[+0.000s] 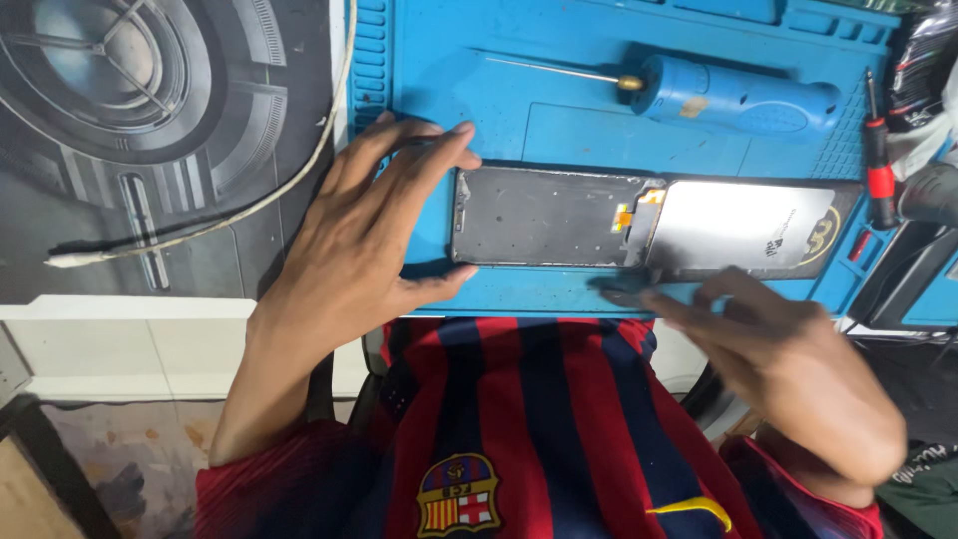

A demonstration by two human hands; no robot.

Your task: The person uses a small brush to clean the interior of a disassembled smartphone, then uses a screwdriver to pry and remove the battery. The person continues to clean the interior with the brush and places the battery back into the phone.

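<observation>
A dark phone frame point(544, 217) lies flat on a blue work mat point(559, 130), joined by an orange flex strip point(631, 213) to a shiny screen panel point(743, 228) on its right. My left hand point(369, 225) rests on the mat with fingers spread, thumb and forefinger bracketing the frame's left end. My right hand point(788, 374) is blurred at the mat's near edge, its fingertips by the lower seam between frame and panel. Whether it holds a thin tool there I cannot tell.
A blue powered tool point(738, 97) with a thin metal tip lies across the back of the mat. A red-handled screwdriver point(879, 165) sits at the right edge. A white cable point(230, 215) curves over the dark patterned desk mat at left.
</observation>
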